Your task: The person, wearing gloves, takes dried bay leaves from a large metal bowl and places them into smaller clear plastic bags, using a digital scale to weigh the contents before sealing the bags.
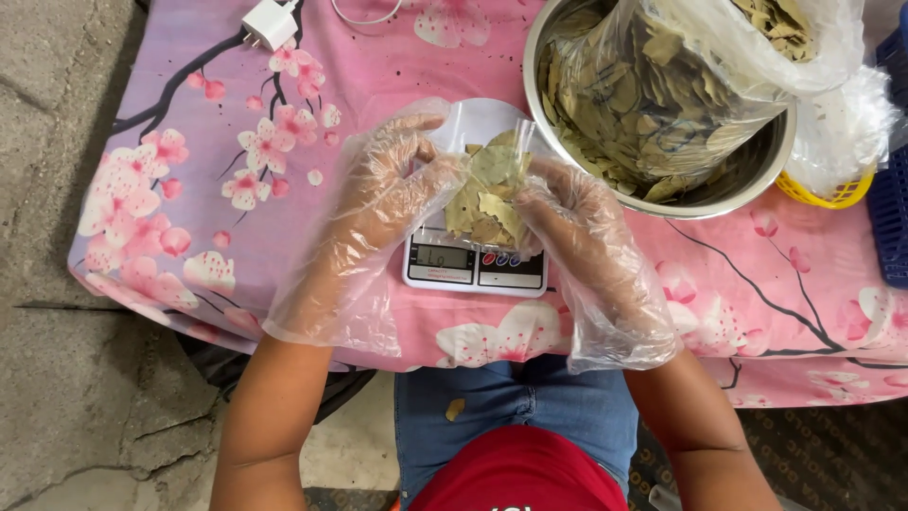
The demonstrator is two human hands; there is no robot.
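Both my hands wear loose clear plastic gloves. My left hand [392,185] and my right hand [565,210] each pinch a side of a small clear bag of dried bay leaves [487,194]. The bag rests on a white digital kitchen scale [473,267] at the table's near edge, and its screen is lit. Behind the scale stands a large steel bowl [757,175] holding a big clear plastic bag of dried leaves [653,85], open at the top.
A pink tablecloth with a blossom print [236,142] covers the table. A white charger plug [270,24] lies at the far left. A yellow basket [837,194] and a blue crate [891,218] stand right. One leaf [455,409] lies on my jeans.
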